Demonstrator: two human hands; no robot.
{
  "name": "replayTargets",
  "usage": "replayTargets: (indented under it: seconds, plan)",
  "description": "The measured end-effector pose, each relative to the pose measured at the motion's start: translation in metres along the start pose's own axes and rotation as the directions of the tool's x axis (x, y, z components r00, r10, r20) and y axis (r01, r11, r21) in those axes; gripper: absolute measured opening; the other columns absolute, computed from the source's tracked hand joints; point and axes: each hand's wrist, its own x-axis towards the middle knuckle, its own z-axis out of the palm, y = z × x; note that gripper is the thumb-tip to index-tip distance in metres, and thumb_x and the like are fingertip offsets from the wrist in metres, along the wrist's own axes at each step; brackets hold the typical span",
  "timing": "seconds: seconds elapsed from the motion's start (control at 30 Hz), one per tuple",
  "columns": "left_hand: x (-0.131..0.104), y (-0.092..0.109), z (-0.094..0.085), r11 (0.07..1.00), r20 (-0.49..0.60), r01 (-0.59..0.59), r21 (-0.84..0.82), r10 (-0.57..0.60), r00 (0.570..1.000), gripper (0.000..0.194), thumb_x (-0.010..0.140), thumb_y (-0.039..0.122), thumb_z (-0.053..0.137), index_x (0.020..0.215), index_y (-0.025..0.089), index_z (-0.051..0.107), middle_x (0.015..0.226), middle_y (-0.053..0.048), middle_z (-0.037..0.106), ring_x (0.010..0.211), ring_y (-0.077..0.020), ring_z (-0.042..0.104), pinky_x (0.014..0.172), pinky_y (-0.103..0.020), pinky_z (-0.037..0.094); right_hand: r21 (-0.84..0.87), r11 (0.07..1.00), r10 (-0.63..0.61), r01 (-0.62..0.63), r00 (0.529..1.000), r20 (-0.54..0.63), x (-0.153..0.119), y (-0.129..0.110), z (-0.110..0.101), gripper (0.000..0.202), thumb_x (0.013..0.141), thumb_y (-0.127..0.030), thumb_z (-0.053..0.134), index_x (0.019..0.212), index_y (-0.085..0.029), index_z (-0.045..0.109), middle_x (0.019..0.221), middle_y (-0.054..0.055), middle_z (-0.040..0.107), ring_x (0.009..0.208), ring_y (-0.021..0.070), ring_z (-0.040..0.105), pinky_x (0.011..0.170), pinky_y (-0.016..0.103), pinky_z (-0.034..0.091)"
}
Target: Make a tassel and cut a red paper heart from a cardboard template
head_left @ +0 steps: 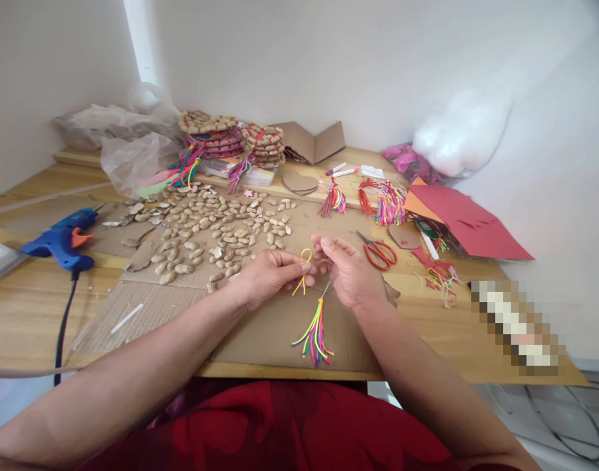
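Between thumb and fingers, my left hand (274, 273) pinches a yellow cord (306, 254) bent into a small loop, its two ends hanging below. My right hand (346, 269) is beside the loop with its fingers curled; whether they grip the cord or a thin thread cannot be made out. Just below the hands a multicoloured cord tassel (319, 333) lies on the cardboard sheet (260, 347), a thin pale thread running from its top up toward my right hand. Scissors with orange handles (379, 255) rest right of my right hand.
Many peanuts (206, 222) cover the cardboard's left part. A blue glue gun (64, 242) lies at the far left. Stacked peanut-covered pieces (216, 137) stand at the back. More tassels (390, 201), a cardboard heart (299, 182) and red paper (476, 219) lie at the back and right.
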Motion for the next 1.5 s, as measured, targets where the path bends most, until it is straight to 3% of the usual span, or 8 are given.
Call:
replayTargets:
  seconds: [0.07,0.23,0.33,0.5,0.77,0.9,1.13,1.5]
  plan:
    - [0.0,0.001,0.0,1.0,-0.008,0.002,0.009,-0.002,1.0,0.033,0.074,0.05,0.08,0.086,0.019,0.082,0.078,-0.008,0.077,0.055,-0.0094,0.046,0.052,-0.022,0.034,-0.036,0.999,-0.011,0.011,1.0,0.017,0.0,-0.002,-0.003,0.032,0.08,-0.05,0.076,0.1,-0.025,0.078,0.092,0.002,0.07,0.076,0.0133,0.059,0.058,0.025,0.04]
    - [0.0,0.003,-0.001,0.999,0.037,0.012,0.03,-0.013,0.999,0.031,0.073,0.047,0.081,0.084,0.018,0.081,0.077,-0.007,0.077,0.055,-0.0077,0.045,0.051,-0.021,0.032,-0.122,0.991,0.072,-0.052,0.984,0.165,-0.004,-0.004,0.003,0.036,0.076,-0.049,0.079,0.097,-0.021,0.076,0.07,-0.001,0.068,0.058,0.0109,0.057,0.056,0.026,0.041]
    - [-0.001,0.003,-0.001,0.998,0.065,0.03,0.053,-0.034,0.997,0.031,0.072,0.045,0.082,0.084,0.017,0.081,0.077,-0.006,0.076,0.054,-0.0067,0.045,0.052,-0.02,0.033,-0.087,0.995,0.054,-0.044,0.991,0.122,-0.005,-0.004,0.007,0.03,0.073,-0.046,0.082,0.085,-0.02,0.075,0.064,-0.002,0.066,0.053,0.0105,0.055,0.054,0.026,0.042]
    - [-0.001,0.003,-0.002,0.992,0.1,0.073,0.098,-0.083,0.991,0.033,0.079,0.048,0.076,0.082,0.015,0.079,0.082,-0.007,0.076,0.063,-0.0085,0.055,0.059,-0.019,0.042,-0.073,0.997,0.03,-0.028,0.999,0.017,-0.002,-0.003,0.004,0.026,0.072,-0.042,0.084,0.082,-0.02,0.076,0.065,-0.003,0.064,0.054,0.0082,0.05,0.052,0.025,0.037]
    - [-0.001,0.001,-0.004,0.979,0.134,0.136,0.15,-0.157,0.979,0.033,0.08,0.048,0.076,0.086,0.016,0.079,0.087,-0.007,0.078,0.074,-0.0127,0.068,0.059,-0.019,0.048,-0.141,0.99,0.032,-0.028,0.999,0.026,-0.003,-0.006,0.003,0.028,0.073,-0.046,0.083,0.083,-0.021,0.075,0.068,-0.002,0.062,0.057,0.0102,0.049,0.052,0.027,0.038]
    - [-0.001,0.002,-0.004,0.971,0.124,0.184,0.151,-0.203,0.971,0.033,0.078,0.047,0.078,0.088,0.016,0.079,0.091,-0.008,0.079,0.076,-0.0147,0.072,0.058,-0.019,0.05,-0.209,0.977,-0.033,0.038,0.999,0.025,-0.001,-0.006,0.001,0.028,0.074,-0.046,0.081,0.084,-0.021,0.076,0.076,0.0,0.065,0.065,0.0122,0.053,0.058,0.028,0.042]
    - [-0.001,0.004,-0.003,0.959,0.103,0.251,0.133,-0.265,0.959,0.035,0.073,0.047,0.082,0.089,0.017,0.08,0.09,-0.008,0.08,0.074,-0.015,0.074,0.055,-0.018,0.05,-0.316,0.94,-0.122,0.131,0.991,0.048,0.0,-0.008,-0.005,0.028,0.079,-0.044,0.077,0.09,-0.019,0.078,0.079,0.002,0.069,0.075,0.0144,0.059,0.07,0.03,0.047]
    - [-0.002,0.007,-0.003,0.952,0.106,0.291,0.094,-0.301,0.948,0.045,0.064,0.054,0.087,0.086,0.016,0.079,0.088,-0.009,0.08,0.073,-0.0155,0.073,0.057,-0.02,0.052,-0.332,0.934,-0.121,0.135,0.991,0.06,0.0,-0.011,-0.006,0.031,0.08,-0.045,0.076,0.097,-0.019,0.078,0.086,0.004,0.072,0.078,0.0152,0.061,0.068,0.029,0.046]
